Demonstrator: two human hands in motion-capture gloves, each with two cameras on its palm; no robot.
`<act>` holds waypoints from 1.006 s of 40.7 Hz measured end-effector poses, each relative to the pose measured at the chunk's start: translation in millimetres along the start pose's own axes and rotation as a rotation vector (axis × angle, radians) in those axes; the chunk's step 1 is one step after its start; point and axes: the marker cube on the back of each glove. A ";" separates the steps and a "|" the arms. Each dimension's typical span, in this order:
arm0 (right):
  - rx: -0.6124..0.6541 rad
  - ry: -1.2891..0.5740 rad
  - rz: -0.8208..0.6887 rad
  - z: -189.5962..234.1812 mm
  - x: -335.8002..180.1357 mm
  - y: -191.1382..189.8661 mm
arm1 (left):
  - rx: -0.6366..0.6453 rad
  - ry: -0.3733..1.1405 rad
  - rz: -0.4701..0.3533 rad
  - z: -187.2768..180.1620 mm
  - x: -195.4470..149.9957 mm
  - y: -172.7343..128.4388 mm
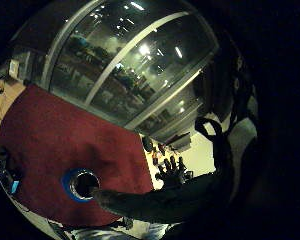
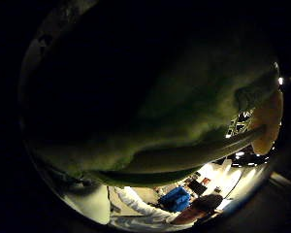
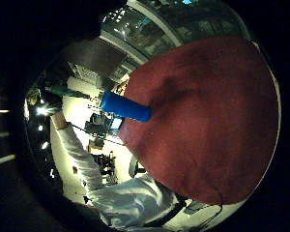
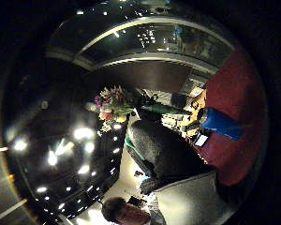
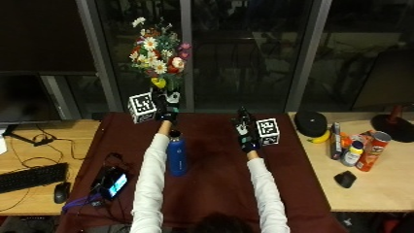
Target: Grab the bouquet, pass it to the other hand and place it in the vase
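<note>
Holding the bouquet [image 5: 157, 51] upright in my left hand [image 5: 168, 110], I'm lowering stems toward the vase [image 5: 176, 155]; right hand's [image 5: 244, 131] fingers [image 5: 240, 116] are hanging relaxed, empty.

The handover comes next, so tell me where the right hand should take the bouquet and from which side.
Take the stems just below the left hand, which holds the bouquet upright above the blue vase with flowers on top. The right hand hangs open to the right, so it should probably come in sideways from there.
</note>
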 end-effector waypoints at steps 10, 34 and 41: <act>-0.002 -0.053 0.103 3.8 18.5 -3.9 | -0.001 -0.070 -0.183 1.9 -49.9 6.2; -0.003 -0.049 0.135 6.4 28.7 1.0 | -0.015 -0.055 -0.218 3.8 -64.4 12.4; -0.001 -0.045 0.132 6.7 25.7 3.5 | -0.035 -0.074 -0.223 5.7 -66.9 20.9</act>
